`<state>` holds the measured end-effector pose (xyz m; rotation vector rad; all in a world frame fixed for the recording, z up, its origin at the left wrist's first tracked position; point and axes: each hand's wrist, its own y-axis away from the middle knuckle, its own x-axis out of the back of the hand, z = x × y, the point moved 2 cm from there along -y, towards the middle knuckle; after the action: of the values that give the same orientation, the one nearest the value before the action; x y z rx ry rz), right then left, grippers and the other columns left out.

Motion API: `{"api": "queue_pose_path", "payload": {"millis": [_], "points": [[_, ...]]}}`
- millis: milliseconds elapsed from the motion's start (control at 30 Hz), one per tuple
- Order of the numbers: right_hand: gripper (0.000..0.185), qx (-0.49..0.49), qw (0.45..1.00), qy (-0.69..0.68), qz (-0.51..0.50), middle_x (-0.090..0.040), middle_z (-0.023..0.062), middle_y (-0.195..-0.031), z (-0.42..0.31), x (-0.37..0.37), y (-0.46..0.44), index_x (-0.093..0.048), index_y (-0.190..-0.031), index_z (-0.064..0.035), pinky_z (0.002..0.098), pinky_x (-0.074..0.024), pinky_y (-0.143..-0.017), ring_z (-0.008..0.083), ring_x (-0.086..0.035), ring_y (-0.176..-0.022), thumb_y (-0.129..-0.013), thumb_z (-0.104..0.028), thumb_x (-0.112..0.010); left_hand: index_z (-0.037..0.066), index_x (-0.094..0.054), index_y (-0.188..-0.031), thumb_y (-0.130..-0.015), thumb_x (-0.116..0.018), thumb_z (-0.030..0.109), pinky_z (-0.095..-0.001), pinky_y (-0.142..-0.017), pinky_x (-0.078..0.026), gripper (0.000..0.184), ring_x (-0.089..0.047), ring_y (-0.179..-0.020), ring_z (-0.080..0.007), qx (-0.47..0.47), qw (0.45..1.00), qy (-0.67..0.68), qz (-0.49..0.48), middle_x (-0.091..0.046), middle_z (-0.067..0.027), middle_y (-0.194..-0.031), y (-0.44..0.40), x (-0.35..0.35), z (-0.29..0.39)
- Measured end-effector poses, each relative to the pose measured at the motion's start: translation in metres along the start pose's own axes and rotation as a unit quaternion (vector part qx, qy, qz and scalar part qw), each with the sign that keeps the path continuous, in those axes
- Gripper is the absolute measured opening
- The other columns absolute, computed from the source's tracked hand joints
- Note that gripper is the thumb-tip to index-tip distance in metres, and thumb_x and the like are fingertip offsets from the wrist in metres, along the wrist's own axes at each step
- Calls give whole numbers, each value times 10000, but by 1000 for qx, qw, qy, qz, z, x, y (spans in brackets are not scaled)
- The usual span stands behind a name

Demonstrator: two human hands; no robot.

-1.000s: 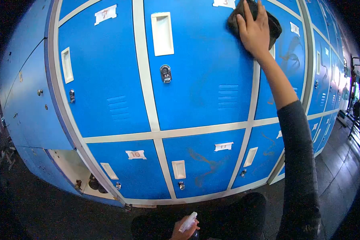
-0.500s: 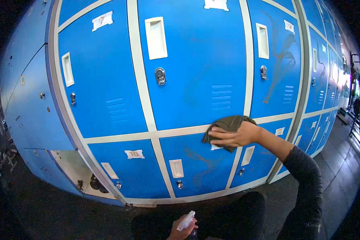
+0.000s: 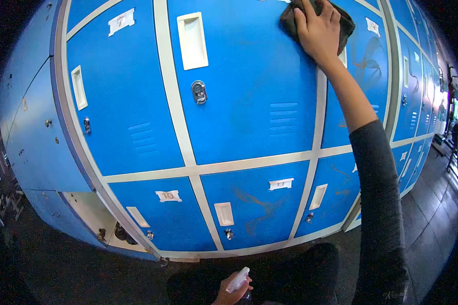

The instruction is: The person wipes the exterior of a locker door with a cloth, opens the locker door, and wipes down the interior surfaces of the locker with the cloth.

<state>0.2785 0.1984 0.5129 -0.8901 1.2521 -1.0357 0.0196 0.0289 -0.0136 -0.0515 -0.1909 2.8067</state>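
My right hand presses a dark cloth against the upper right part of the middle blue locker door, over the pale frame strip beside it. Its fingers lie bent over the cloth. Low in the view, my left hand is wrapped round a spray bottle whose white spray head points up; most of the bottle is hidden. Brownish smears mark the lower middle door and the upper right door.
Blue lockers with pale recessed handles and small metal locks fill the wall. At lower left, an open compartment holds dark items. Dark tiled floor runs along the right. My legs are at the bottom.
My right hand has moved up with the cloth, from the horizontal strip below the middle door to that door's upper right. My left hand stays in place with the spray bottle.
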Motion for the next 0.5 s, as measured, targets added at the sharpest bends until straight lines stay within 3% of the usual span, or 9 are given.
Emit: {"api": "queue_pose_path", "payload": {"millis": [133,300,333,367,433,500], "points": [[472,102,992,-67,21,-409,175,-1217,-15,-4,32,-437,-1308,-231,414,-307,-982,339,-381,-1126,-851,-321,-509,6,-493,-1196,-839,-572,57,-242,-547,-489,369,-616,-638,-129,-4,1000,-13,6,-604,-66,-861,-3,-1,-7],[582,227,930,-187,-221,-346,138,-1354,-58,40,121,-387,-1340,-296,447,-257,-1040,354,-297,-1267,-787,-311,-568,8,-493,-1199,-841,-565,62,-238,-526,-485,369,-610,-626,-120,88,996,7,16,-603,-65,-850,-2,-5,20],[584,263,905,-214,-256,-365,140,-1346,-65,46,145,-388,-1337,-303,457,-330,-992,349,-317,-1264,-782,-302,-569,10,-493,-1200,-842,-562,62,-237,-519,-484,368,-609,-624,-117,81,997,-7,15,-602,-65,-848,-3,-5,15],[552,295,872,-250,-301,-389,147,-1328,-73,55,162,-402,-1327,-287,422,-470,-837,330,-387,-1229,-794,-297,-547,11,-493,-1200,-843,-559,63,-236,-513,-482,367,-608,-623,-115,74,997,-21,15,-602,-64,-845,-2,-4,12],[479,440,786,-271,-339,-435,118,-1287,-83,72,195,-412,-1317,-241,266,-525,-585,238,-491,-1151,-842,-270,-463,13,-492,-1202,-845,-554,67,-234,-497,-479,366,-605,-619,-111,41,998,-36,8,-602,-62,-843,1,-3,14],[482,544,735,-296,-275,-434,65,-1285,-85,73,207,-384,-1335,-247,242,-524,-577,173,-519,-1103,-859,-293,-443,15,-491,-1202,-846,-553,71,-232,-489,-477,366,-604,-618,-108,13,999,-38,10,-602,-62,-843,2,-3,11]]}}
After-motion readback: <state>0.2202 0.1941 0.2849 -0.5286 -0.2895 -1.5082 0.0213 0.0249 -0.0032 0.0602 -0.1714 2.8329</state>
